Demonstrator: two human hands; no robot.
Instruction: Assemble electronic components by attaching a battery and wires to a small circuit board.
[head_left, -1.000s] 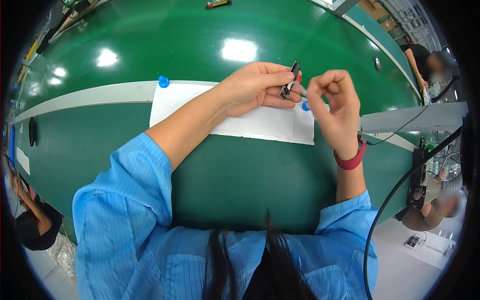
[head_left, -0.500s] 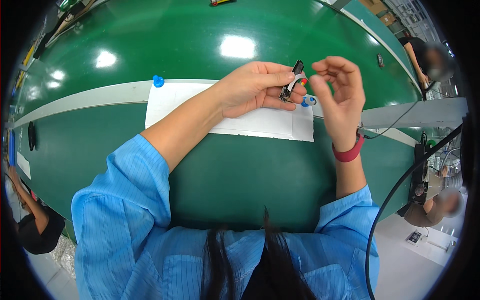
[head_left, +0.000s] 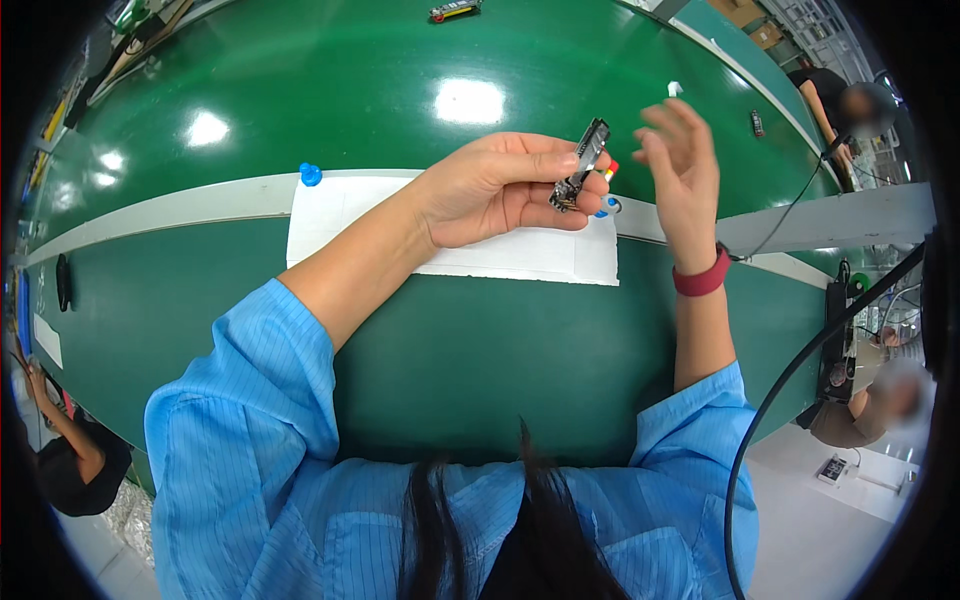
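My left hand (head_left: 500, 190) pinches a small electronic circuit board (head_left: 580, 165) between thumb and fingers. The board is narrow, dark and grey, and stands tilted above a white paper sheet (head_left: 350, 215). Off to its right, my right hand (head_left: 685, 165) is raised and slightly blurred, fingers apart and loosely bent, with nothing visible in it. Just past its fingertips is a small white scrap (head_left: 674, 89); whether it lies on the green surface or is in the air, I cannot tell. A red wristband (head_left: 702, 277) with a cord circles my right wrist.
Blue pushpin-shaped pieces (head_left: 310, 175) sit at the sheet's upper corners, beside a pale rail (head_left: 170, 217). Small devices lie on the glossy green surface at the far edge (head_left: 455, 11) and far right (head_left: 757, 123). A black cable (head_left: 790, 385) arcs down the right. Other people sit at both sides.
The right hand has drawn slightly up and away from the board. A white strip seen on the board earlier is gone from it, and a white scrap now shows beyond the right hand.
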